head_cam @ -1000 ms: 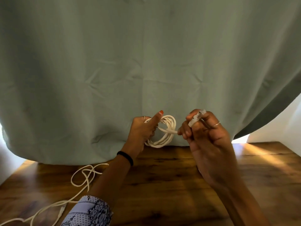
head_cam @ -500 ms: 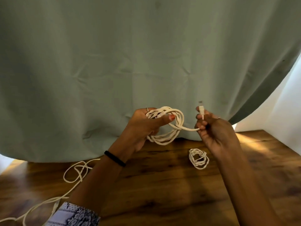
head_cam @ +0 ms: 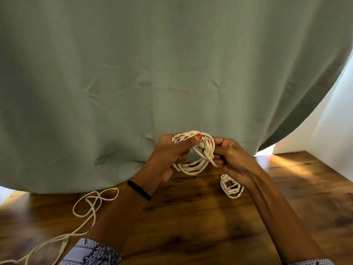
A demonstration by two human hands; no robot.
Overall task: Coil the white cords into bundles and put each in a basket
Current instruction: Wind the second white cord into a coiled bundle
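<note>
A coil of white cord (head_cam: 193, 167) hangs in the air above the wooden table (head_cam: 191, 226). My left hand (head_cam: 172, 153) grips the coil's top left, thumb pressed over the loops. My right hand (head_cam: 232, 155) pinches the cord's end where it crosses the coil's right side. A small finished bundle of white cord (head_cam: 231, 186) lies on the table just under my right wrist. A loose, uncoiled white cord (head_cam: 89, 205) trails over the table at the left, down to the bottom left corner. No basket is in view.
A grey-green curtain (head_cam: 152, 73) hangs right behind the table and fills the upper view. A white wall (head_cam: 336, 121) stands at the right. The table's right edge runs diagonally at the far right.
My right hand has come in from the right and now holds the cord's end against the coil. The connector it held upright is no longer visible. The view has tilted down slightly.
</note>
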